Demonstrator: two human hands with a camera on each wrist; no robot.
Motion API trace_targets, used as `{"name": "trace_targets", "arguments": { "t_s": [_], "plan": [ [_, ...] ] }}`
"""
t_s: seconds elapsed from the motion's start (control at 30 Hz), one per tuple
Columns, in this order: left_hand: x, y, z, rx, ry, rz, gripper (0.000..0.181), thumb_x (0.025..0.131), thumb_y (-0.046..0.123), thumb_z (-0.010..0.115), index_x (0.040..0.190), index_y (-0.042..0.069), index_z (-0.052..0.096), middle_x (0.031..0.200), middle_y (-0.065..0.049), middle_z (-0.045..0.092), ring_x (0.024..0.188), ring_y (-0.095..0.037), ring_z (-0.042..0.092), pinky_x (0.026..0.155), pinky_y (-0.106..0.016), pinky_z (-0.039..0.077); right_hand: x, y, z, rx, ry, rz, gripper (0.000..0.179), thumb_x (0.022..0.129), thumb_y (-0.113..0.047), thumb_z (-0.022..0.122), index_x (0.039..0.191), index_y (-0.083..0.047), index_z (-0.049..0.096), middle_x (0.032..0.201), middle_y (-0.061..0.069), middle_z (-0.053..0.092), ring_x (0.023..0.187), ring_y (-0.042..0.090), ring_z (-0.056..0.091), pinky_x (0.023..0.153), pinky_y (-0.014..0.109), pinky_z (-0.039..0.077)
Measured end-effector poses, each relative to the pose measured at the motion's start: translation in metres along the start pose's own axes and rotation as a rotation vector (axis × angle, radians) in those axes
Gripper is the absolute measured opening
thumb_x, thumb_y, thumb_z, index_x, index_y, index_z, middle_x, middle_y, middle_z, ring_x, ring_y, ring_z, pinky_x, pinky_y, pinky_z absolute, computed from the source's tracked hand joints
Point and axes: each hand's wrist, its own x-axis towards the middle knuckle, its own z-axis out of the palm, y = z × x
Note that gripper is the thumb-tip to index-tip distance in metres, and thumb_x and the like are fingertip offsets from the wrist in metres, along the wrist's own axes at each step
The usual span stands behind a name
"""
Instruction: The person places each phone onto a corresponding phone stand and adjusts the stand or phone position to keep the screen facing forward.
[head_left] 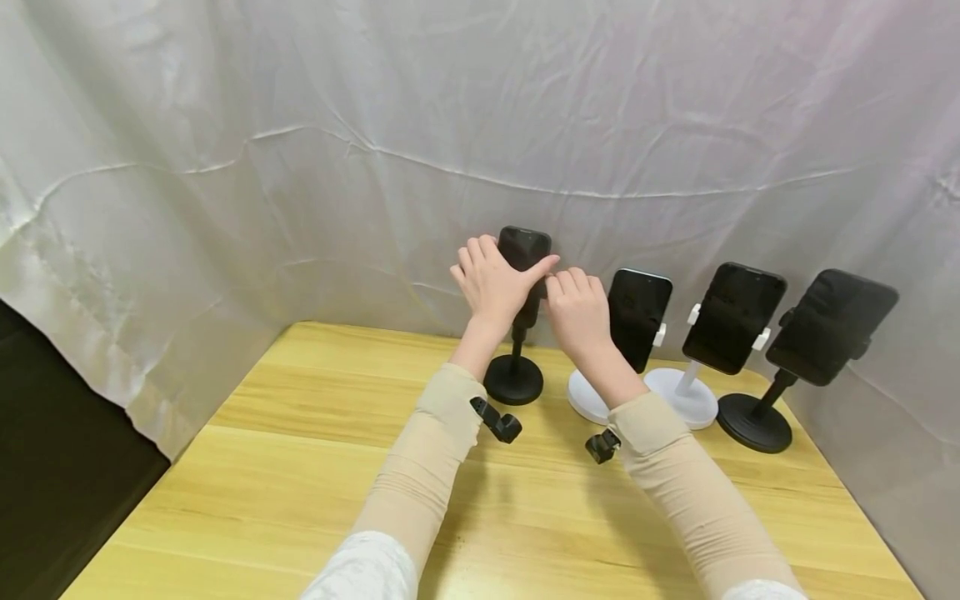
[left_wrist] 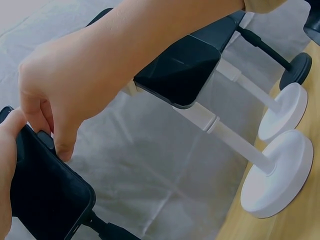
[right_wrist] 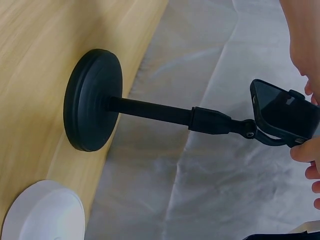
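Observation:
A black smartphone [head_left: 523, 242] sits in a black phone stand [head_left: 514, 382] with a round base, at the back of the table. My left hand [head_left: 491, 279] grips the phone from its left side, its thumb reaching across the screen. On the other side, my right hand [head_left: 577, 308] pinches the stand's small black side clamp [left_wrist: 46, 141] at the phone's edge. Both hands hide the middle of the phone in the head view. In the right wrist view, the stand's pole [right_wrist: 150, 109] leads up to the holder behind the phone.
To the right stand two white phone stands [head_left: 682, 398] and another black stand [head_left: 754, 423], each with a dark phone, such as the nearest phone [head_left: 637, 321]. The wooden table [head_left: 300, 492] meets a grey cloth backdrop [head_left: 375, 233] at its back edge.

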Motion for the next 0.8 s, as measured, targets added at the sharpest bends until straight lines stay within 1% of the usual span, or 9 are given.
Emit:
{"name": "trace_targets", "arguments": {
  "t_s": [0.27,0.37,0.53,0.63,0.73,0.8],
  "plan": [
    [-0.0007,0.0033,0.0011,0.014,-0.012,-0.032,0.095,0.058,0.093,0.054,0.110,0.013,0.047,0.102,-0.002,0.049,0.090,-0.021,0.042,0.078,-0.038,0.033,0.0011,0.0008,0.0003,0.008,0.017,0.009,0.024,0.077,-0.012,0.080,0.094,0.000,0.069,0.088,0.013,0.068,0.090,0.029,0.060,0.073,0.040,0.046],
    [-0.0017,0.0047,0.0014,0.009,-0.009,-0.040,0.095,0.058,0.092,0.057,0.110,0.013,0.047,0.102,-0.003,0.049,0.090,-0.022,0.042,0.078,-0.038,0.033,0.0012,0.0011,0.0005,0.017,0.018,0.014,0.022,0.077,-0.011,0.079,0.093,0.000,0.069,0.087,0.013,0.068,0.090,0.029,0.060,0.073,0.040,0.046],
    [-0.0033,0.0063,0.0015,-0.008,-0.013,-0.052,0.093,0.059,0.089,0.060,0.108,0.012,0.046,0.101,-0.004,0.048,0.090,-0.023,0.041,0.079,-0.039,0.033,0.0011,0.0007,-0.0004,0.021,-0.008,0.027,0.019,0.079,-0.010,0.076,0.093,0.000,0.069,0.088,0.014,0.068,0.090,0.030,0.060,0.074,0.041,0.046],
    [-0.0032,0.0070,0.0009,-0.009,-0.021,-0.058,0.094,0.059,0.090,0.059,0.109,0.012,0.046,0.102,-0.004,0.048,0.090,-0.023,0.041,0.079,-0.039,0.033,0.0021,-0.0007,-0.0018,0.024,-0.018,0.038,0.019,0.080,-0.010,0.076,0.093,0.001,0.069,0.089,0.013,0.068,0.091,0.030,0.060,0.073,0.041,0.046],
    [-0.0029,0.0071,0.0002,-0.017,-0.034,-0.065,0.094,0.059,0.091,0.057,0.110,0.012,0.046,0.103,-0.004,0.048,0.091,-0.023,0.041,0.080,-0.039,0.032,0.0023,-0.0023,-0.0022,0.035,-0.012,0.049,0.018,0.080,-0.009,0.076,0.093,0.001,0.069,0.090,0.013,0.067,0.091,0.030,0.059,0.072,0.041,0.046],
    [-0.0030,0.0065,0.0000,-0.014,-0.044,-0.068,0.096,0.060,0.092,0.054,0.112,0.012,0.046,0.104,-0.005,0.048,0.092,-0.023,0.041,0.080,-0.039,0.032,0.0015,-0.0031,-0.0014,0.041,-0.008,0.054,0.018,0.080,-0.009,0.076,0.094,0.001,0.069,0.090,0.013,0.067,0.091,0.031,0.059,0.071,0.041,0.046]
  ]
}}
